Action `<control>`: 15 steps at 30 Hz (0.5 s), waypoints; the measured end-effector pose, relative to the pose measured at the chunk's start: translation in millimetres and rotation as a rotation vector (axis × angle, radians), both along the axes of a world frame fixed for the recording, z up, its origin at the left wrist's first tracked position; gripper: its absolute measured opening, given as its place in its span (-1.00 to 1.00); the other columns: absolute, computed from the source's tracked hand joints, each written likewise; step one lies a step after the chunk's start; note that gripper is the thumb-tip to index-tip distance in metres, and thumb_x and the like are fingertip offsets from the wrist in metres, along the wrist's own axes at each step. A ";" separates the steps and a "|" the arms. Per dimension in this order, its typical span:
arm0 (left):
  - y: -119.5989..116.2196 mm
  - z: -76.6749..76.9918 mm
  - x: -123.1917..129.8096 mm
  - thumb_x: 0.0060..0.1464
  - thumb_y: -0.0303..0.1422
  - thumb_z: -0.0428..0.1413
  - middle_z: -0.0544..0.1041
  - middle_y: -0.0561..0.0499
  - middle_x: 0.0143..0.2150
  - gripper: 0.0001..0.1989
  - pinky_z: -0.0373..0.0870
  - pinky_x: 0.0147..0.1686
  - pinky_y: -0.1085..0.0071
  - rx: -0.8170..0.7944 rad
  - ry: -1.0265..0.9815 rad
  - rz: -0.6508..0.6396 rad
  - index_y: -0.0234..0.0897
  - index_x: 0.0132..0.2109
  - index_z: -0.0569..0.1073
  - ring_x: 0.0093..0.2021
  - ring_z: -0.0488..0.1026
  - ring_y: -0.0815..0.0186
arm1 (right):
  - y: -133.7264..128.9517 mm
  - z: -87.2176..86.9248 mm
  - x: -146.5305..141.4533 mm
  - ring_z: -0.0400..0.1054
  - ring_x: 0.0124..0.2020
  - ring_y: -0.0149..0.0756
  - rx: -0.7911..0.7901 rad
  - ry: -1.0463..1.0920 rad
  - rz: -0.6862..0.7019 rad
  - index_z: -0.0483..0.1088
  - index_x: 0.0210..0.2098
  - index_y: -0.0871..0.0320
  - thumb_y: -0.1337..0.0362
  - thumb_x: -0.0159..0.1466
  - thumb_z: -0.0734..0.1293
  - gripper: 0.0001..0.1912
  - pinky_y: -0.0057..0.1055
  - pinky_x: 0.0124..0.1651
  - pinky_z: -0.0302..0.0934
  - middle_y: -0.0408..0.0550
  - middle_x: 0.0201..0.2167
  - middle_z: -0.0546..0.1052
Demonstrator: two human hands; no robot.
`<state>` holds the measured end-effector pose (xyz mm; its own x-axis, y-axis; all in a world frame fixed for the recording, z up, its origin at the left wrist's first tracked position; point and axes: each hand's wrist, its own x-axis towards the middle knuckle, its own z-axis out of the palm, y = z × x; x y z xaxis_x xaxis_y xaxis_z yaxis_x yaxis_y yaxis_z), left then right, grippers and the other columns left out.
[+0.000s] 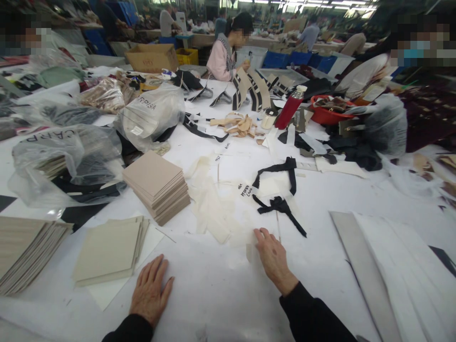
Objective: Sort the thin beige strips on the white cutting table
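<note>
My left hand (150, 290) lies flat on the white tabletop (217, 289), fingers stretched and holding nothing. Just left of it is a small, loose stack of greenish-beige sheets (107, 251) on a white sheet. With its fingers slightly bent, my right hand (273, 260) rests at the edge of some pale translucent strips (210, 213); nothing shows in its grip. Beyond that hand lies a crumpled black fabric strip (292, 178). A taller stack of pinkish-tan cards (155, 175) stands between the hands and the plastic bags.
Clear plastic bags (81, 147) crowd the left, beside another sheet stack (28, 247). A long grey strip (366, 270) and white sheets (406, 275) lie at right. Farther back are a red bottle (289, 109), a red bowl (326, 114), tan scraps (242, 126) and a seated person (224, 57).
</note>
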<state>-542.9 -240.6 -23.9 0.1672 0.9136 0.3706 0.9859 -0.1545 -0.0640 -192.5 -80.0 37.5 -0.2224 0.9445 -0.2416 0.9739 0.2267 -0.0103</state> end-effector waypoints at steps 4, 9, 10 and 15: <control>-0.5 -1.2 -0.9 0.13 -0.23 -0.04 0.26 -0.31 0.11 -0.57 0.13 0.04 0.11 0.001 -0.006 -0.003 -0.53 0.00 0.33 0.05 0.22 -0.02 | -2.8 -4.3 -5.5 0.25 -0.18 -0.15 -0.029 0.016 -0.026 0.38 -0.22 0.17 0.45 0.28 0.13 -0.79 -0.28 -0.16 0.11 -0.03 -0.25 0.37; 0.6 -1.0 -0.2 0.14 -0.23 -0.05 0.27 -0.31 0.09 -0.58 0.15 0.02 0.11 -0.003 -0.008 0.005 -0.53 -0.01 0.34 0.04 0.22 -0.01 | -11.6 -2.7 -8.3 0.26 -0.16 -0.17 -0.088 0.057 -0.092 0.37 -0.38 0.17 0.28 0.29 0.21 -0.84 -0.29 -0.14 0.12 -0.05 -0.26 0.38; 0.6 -1.1 -0.1 0.14 -0.23 -0.05 0.27 -0.31 0.09 -0.58 0.15 0.02 0.12 -0.002 -0.008 0.004 -0.52 -0.01 0.34 0.04 0.22 -0.01 | -13.6 -1.2 -8.8 0.27 -0.17 -0.17 -0.095 0.064 -0.109 0.37 -0.38 0.17 0.22 0.30 0.22 -0.81 -0.29 -0.13 0.12 -0.05 -0.28 0.38; -0.6 -1.2 -0.5 0.14 -0.21 -0.06 0.27 -0.30 0.10 -0.56 0.15 0.02 0.11 -0.009 -0.003 0.012 -0.52 0.00 0.33 0.04 0.22 -0.01 | -17.9 2.1 -11.2 0.32 -0.21 -0.10 -0.085 0.040 -0.213 0.31 -0.22 0.22 0.13 0.30 0.22 -0.74 -0.25 -0.20 0.16 0.01 -0.27 0.39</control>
